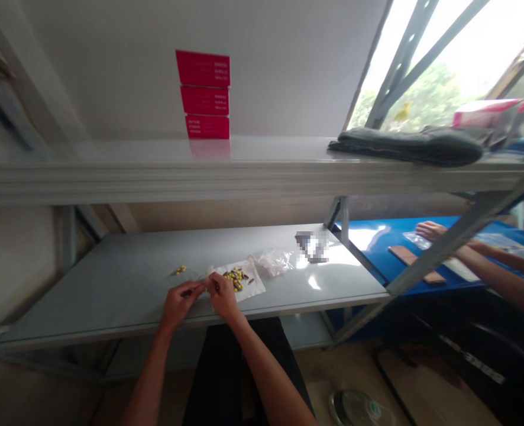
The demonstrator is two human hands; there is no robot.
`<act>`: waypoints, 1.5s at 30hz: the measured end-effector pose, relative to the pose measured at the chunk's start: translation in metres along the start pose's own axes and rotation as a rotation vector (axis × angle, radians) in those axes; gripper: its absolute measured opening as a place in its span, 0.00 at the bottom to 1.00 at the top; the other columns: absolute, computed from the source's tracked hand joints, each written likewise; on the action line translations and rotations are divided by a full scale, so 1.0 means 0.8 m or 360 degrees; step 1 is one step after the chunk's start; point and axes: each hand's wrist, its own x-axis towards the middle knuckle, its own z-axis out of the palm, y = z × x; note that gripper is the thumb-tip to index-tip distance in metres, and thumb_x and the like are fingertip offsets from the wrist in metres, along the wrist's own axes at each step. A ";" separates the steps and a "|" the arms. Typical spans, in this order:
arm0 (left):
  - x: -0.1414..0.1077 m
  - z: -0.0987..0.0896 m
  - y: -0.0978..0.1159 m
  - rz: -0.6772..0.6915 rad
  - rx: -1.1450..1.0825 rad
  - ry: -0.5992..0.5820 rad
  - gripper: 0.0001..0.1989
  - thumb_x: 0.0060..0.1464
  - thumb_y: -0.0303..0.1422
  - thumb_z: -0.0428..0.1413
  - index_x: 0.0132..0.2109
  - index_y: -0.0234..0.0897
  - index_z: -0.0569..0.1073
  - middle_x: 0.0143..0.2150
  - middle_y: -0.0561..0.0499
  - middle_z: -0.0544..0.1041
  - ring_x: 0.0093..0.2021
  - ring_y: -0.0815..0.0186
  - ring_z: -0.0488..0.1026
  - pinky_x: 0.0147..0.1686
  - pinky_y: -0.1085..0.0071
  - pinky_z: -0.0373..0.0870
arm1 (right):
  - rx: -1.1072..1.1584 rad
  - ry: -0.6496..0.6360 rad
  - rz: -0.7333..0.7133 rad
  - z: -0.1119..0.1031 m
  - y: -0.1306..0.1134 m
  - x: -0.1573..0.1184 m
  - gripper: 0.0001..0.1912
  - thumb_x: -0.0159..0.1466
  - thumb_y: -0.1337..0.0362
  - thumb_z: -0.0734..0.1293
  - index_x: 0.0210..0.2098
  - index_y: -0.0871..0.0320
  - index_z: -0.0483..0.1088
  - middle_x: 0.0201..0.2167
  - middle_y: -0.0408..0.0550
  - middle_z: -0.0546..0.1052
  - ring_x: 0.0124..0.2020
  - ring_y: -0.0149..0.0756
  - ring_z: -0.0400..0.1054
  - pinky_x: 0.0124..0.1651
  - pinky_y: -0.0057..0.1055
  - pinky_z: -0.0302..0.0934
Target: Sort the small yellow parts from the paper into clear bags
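Observation:
On the grey shelf table, my left hand [182, 299] and my right hand [221, 291] meet near the front edge, fingers pinched together. What lies between their fingertips is too small to make out. Just right of my right hand, several small yellow and dark pieces [236, 277] lie on a white sheet [255, 286]. A few yellow pieces [181, 270] rest beyond my left hand. A crumpled clear plastic bag [276, 261] touches the sheet's far right side.
Three red boxes [206, 100] stand stacked on the upper shelf [262, 151], with folded grey cloth [404, 145] to the right. Another person's hands [430, 231] are at a blue table [368, 236] beside a brown flat item [415, 263]. A pixelated item [313, 246] lies back right.

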 end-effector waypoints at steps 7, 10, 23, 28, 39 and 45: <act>-0.001 0.004 -0.003 0.0080 0.0166 0.0003 0.13 0.55 0.43 0.58 0.34 0.37 0.80 0.33 0.49 0.81 0.32 0.62 0.77 0.32 0.70 0.73 | -0.0243 -0.0094 -0.0046 0.000 -0.002 -0.002 0.12 0.70 0.66 0.61 0.30 0.56 0.69 0.29 0.43 0.72 0.32 0.32 0.66 0.37 0.26 0.54; 0.000 0.004 -0.002 0.0119 0.0207 -0.0030 0.12 0.56 0.41 0.57 0.35 0.37 0.79 0.33 0.49 0.80 0.33 0.62 0.77 0.33 0.71 0.73 | -0.0301 -0.0130 -0.0025 0.002 0.001 -0.002 0.12 0.70 0.68 0.61 0.30 0.56 0.70 0.29 0.43 0.73 0.33 0.32 0.67 0.38 0.26 0.54; -0.006 0.002 -0.015 0.0084 0.0164 0.0335 0.12 0.56 0.42 0.57 0.31 0.39 0.75 0.30 0.52 0.76 0.33 0.63 0.74 0.34 0.70 0.74 | -0.0190 0.0284 0.0126 0.006 -0.008 -0.005 0.05 0.57 0.71 0.64 0.33 0.55 0.66 0.28 0.41 0.71 0.29 0.33 0.65 0.36 0.27 0.58; 0.007 0.005 -0.021 0.0120 0.0118 0.0319 0.18 0.61 0.48 0.51 0.39 0.40 0.78 0.47 0.45 0.77 0.56 0.56 0.70 0.63 0.56 0.62 | 0.0187 0.0235 0.0127 0.001 -0.004 -0.004 0.06 0.63 0.68 0.61 0.32 0.56 0.68 0.30 0.44 0.75 0.30 0.32 0.70 0.34 0.26 0.63; 0.007 0.008 -0.021 -0.0218 -0.0318 0.0253 0.29 0.59 0.52 0.54 0.61 0.41 0.65 0.49 0.45 0.75 0.51 0.57 0.76 0.51 0.60 0.73 | 0.0375 0.0180 -0.0019 -0.012 -0.011 -0.002 0.20 0.67 0.62 0.61 0.20 0.57 0.72 0.28 0.48 0.78 0.33 0.36 0.73 0.40 0.30 0.66; 0.011 0.006 -0.008 -0.0150 -0.0555 0.0326 0.29 0.53 0.46 0.62 0.57 0.41 0.66 0.47 0.48 0.72 0.34 0.66 0.77 0.30 0.71 0.76 | 0.0397 0.0077 0.0135 -0.041 0.012 0.002 0.12 0.64 0.62 0.63 0.36 0.56 0.78 0.32 0.47 0.81 0.29 0.35 0.73 0.33 0.29 0.66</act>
